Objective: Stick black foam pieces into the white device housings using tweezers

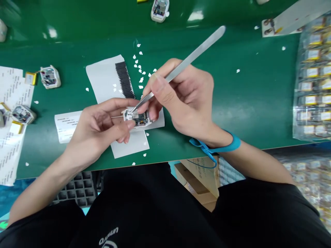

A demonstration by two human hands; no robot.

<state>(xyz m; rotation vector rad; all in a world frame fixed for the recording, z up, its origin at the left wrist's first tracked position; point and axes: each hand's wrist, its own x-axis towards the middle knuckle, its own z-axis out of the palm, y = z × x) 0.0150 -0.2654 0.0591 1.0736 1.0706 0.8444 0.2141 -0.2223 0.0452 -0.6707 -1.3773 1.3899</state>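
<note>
Over the green mat, the left hand pinches a small white module with its circuit board exposed, while the right hand squeezes steel tweezers, tips on it—best worked steadily, lightly.

Green mat covers workbench, glossy strip along far edge catching overhead light glare. White paper scraps dotted across mat. Label sheets at left edge. Clear bagged parts stacked right. Cardboard box and dark grid tray below bench front.
</note>
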